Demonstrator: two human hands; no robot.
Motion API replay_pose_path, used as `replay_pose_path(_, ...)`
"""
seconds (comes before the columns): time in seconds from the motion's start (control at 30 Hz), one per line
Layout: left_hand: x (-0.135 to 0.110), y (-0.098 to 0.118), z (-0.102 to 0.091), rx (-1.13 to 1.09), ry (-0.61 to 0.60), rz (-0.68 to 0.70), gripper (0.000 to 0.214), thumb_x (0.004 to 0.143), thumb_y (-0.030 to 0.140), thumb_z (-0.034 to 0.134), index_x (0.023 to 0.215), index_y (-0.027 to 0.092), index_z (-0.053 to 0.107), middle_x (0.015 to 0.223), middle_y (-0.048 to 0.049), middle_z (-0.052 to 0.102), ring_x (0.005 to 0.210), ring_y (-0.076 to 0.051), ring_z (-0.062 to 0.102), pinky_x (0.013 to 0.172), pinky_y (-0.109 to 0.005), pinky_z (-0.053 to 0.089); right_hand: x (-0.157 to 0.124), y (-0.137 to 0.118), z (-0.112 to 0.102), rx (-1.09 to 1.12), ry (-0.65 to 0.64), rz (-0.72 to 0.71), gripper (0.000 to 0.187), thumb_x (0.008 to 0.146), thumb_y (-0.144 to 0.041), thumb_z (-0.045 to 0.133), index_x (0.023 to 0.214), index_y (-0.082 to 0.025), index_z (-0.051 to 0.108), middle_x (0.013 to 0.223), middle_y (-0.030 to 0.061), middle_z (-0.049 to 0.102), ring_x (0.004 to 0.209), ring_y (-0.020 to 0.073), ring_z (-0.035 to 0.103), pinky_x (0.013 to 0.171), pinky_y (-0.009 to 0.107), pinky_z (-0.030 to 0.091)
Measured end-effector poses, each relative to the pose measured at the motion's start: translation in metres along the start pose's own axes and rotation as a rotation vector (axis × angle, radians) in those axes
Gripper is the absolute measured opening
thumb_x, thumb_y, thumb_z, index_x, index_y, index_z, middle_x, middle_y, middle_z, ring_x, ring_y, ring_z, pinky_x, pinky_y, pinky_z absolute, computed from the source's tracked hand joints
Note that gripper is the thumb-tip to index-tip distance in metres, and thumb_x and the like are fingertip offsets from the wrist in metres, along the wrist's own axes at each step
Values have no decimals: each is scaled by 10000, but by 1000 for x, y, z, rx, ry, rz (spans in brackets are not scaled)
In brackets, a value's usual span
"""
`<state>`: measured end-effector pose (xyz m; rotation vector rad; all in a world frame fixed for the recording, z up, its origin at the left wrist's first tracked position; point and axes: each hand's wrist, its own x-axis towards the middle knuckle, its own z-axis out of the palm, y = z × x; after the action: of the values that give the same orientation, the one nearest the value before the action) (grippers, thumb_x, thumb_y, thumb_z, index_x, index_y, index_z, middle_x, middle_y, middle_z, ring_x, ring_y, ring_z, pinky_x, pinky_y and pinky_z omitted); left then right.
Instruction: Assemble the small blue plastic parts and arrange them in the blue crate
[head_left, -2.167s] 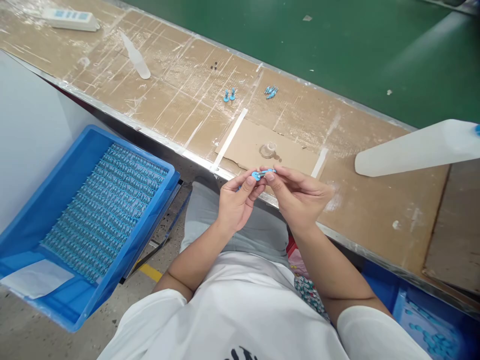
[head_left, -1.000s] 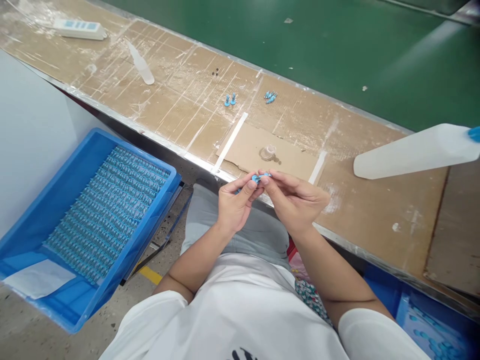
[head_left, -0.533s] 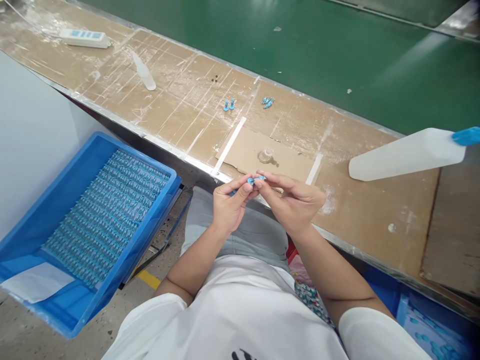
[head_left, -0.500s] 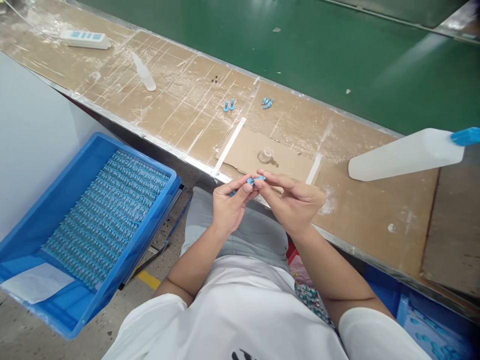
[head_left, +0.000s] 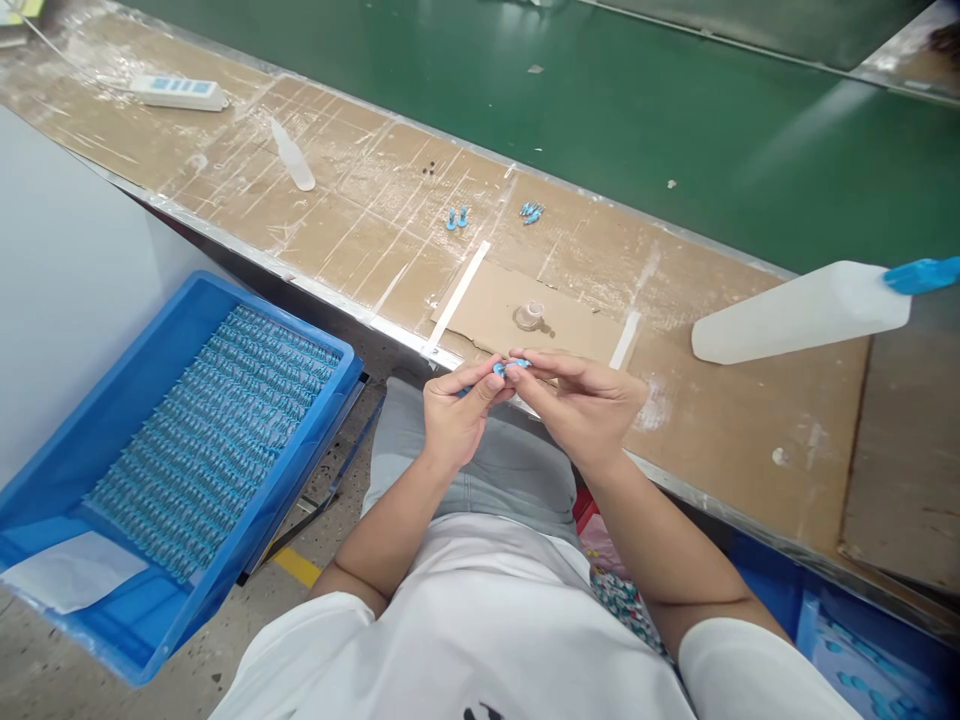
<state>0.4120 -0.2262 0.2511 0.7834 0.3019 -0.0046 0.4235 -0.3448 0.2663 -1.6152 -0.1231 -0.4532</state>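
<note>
"So, where's the blue part (head_left: 499,370)?"
"By the near edge of the table (head_left: 750,430), pinched by left hand (head_left: 453,412) and right hand (head_left: 589,405), fingers close together, probably because it's so small."

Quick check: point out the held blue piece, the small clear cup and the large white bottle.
Held blue piece (head_left: 499,370): head view, on its small exposed end.
Small clear cup (head_left: 533,313): head view, on its side.
Large white bottle (head_left: 802,313): head view, mid-body.
</note>
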Motion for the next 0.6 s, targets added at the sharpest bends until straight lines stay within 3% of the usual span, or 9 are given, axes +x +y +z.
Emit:
replay_pose_path(0.3, -2, 4, 3, 7, -38, 1, 307, 577, 321, 944, 826, 195, 818, 921, -61, 776, 827, -160, 735, 758, -241, 611, -1, -2, -2, 29, -7, -28, 295, 689, -346, 888, 935, -235, 771, 897, 42, 769, 770, 218, 750, 689, 344, 665)
replay_pose_path(0.47, -5, 0, 4, -12, -9, -35, 358, 559, 340, 951, 861, 200, 818, 950, -62, 777, 883, -185, 736, 833, -293, 610, 0, -1, -3, -92, 55, -133, 202, 707, -315, 865, 876, -256, 771, 831, 28, 756, 779, 206, 737, 683, 335, 657)
replay_pose_path(0.6, -7, -2, 4, 5, -11, -33, 352, 587, 345, 938, 883, 199, 817, 1003, -63, 770, 890, -180, 732, 835, -289, 604, -1, 1, -2, -105, 89, -137, 193, 701, -321, 867, 856, -265, 767, 804, 17, 747, 736, 197, 729, 675, 331, 650)
